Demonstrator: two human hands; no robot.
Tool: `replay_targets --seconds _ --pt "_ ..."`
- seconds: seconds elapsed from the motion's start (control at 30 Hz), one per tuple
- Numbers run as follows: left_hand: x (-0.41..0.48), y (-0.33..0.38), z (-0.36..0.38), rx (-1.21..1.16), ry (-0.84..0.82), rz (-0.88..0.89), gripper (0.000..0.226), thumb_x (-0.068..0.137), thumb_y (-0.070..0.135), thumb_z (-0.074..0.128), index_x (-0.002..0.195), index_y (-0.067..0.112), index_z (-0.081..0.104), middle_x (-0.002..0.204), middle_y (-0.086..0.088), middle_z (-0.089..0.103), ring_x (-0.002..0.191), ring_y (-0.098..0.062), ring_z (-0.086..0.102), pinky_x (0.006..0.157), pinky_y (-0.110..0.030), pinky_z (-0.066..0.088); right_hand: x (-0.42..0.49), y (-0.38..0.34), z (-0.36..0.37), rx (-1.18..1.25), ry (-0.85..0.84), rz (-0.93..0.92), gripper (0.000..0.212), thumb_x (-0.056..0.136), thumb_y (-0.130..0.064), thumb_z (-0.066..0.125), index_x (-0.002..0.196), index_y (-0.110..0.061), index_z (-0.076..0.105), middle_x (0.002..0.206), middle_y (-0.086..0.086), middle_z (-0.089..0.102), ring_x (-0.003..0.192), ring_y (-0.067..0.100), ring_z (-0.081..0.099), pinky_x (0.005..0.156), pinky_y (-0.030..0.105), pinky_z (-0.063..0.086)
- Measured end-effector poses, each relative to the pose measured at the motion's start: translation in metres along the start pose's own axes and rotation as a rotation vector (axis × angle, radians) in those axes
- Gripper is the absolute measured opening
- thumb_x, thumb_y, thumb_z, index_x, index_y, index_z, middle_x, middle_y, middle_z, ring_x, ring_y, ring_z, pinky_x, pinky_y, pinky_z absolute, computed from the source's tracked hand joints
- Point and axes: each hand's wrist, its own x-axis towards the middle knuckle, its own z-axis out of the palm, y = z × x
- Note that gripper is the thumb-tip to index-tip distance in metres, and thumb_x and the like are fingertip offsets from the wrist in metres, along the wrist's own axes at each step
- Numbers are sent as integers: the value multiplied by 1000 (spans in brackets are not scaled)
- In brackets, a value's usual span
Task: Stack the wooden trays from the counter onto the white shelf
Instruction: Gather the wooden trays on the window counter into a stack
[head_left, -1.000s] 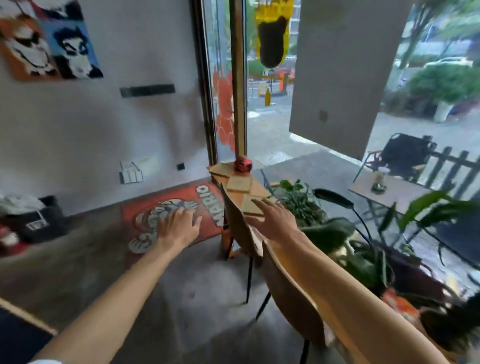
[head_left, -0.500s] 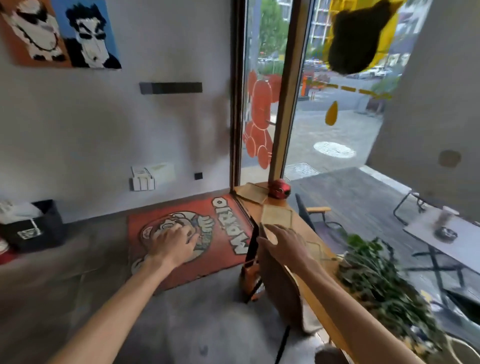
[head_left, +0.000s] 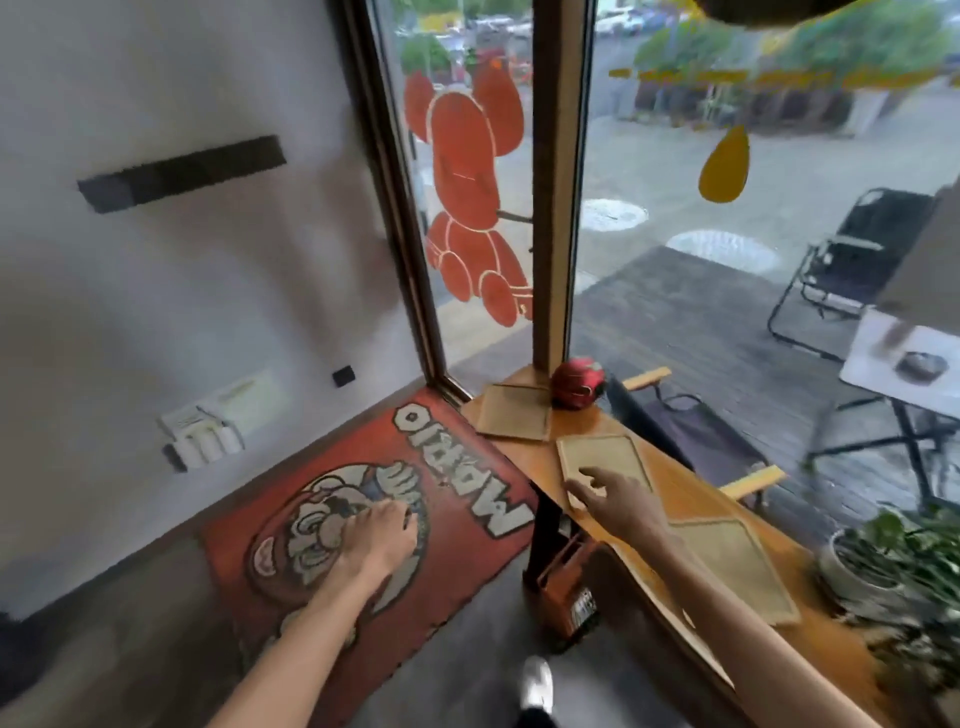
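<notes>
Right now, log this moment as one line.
phase: reaching | right hand: open over middle tray | left hand: empty | trays on counter: three | white shelf: unseen

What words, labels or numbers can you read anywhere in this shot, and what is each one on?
"MARIO": large pale letters, upside down from this view, on the red floor mat.
Orange box under the counter: a small label, too blurred to read.
White fittings on the wall: any markings too blurred to read.
Wooden trays and red ornament: no text visible.
</notes>
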Motion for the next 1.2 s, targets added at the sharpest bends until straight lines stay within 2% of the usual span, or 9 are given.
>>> replay_targets --seconds 0.23,0.43,0.53,0.73,0.83,0.93,1.0,1.07,1.2 --pt "211 4 9 117 -132 125 28 95 34 42 103 19 65 110 -6 71 104 -27 67 85 -38 49 174 -9 27 86 -43 227 61 89 -68 42 136 -31 55 131 -1 65 122 24 59 94 38 48" --pt "374 15 4 151 -203 258 26 96 27 38 95 15 61 101 -10 71 97 -32 67 76 -39 49 292 -39 53 104 -81 377 47 90 -61 48 113 -23 64 109 3 72 100 24 66 82 37 55" --pt "460 35 25 112 -233 347 27 97 24 38 94 14 63 97 -9 71 95 -31 68 71 -36 45 353 -48 75 141 -51 485 41 95 -48 51 116 -14 63 113 7 69 105 26 63 86 36 51" --pt "600 74 103 -59 -372 416 20 98 24 42 96 9 55 101 -13 66 96 -33 62 76 -40 48 447 -36 150 227 148 794 27 98 -33 47 96 -11 62 101 8 68 98 30 64 79 38 51" --pt "636 83 138 -262 -498 334 26 99 26 44 117 8 54 115 -13 62 109 -33 59 84 -37 47 476 -35 173 227 199 866 19 96 -26 47 98 -11 60 101 9 64 99 32 62 77 41 51" --pt "655 93 161 -360 -638 222 39 101 30 45 133 7 45 130 -12 55 118 -31 54 84 -34 40 497 -35 183 258 200 948 35 95 -19 47 128 -11 56 117 11 61 111 33 58 87 41 48" --pt "662 97 175 -430 -673 109 48 100 32 49 139 7 38 141 -12 50 126 -31 50 92 -36 42 507 -35 189 284 200 991 44 95 -18 45 138 -11 48 125 12 55 116 35 53 93 42 47" --pt "665 94 188 -463 -686 -24 58 98 31 53 145 5 32 149 -14 42 134 -33 44 107 -45 40 514 -35 197 267 192 1029 48 95 -19 45 143 -12 42 130 12 48 118 36 47 96 43 46" --pt "654 79 204 -358 -740 -48 58 95 35 57 144 10 38 151 -19 37 141 -39 31 112 -53 33 519 -39 214 242 176 1138 42 96 -15 47 136 -12 39 132 13 45 117 37 43 91 42 44"
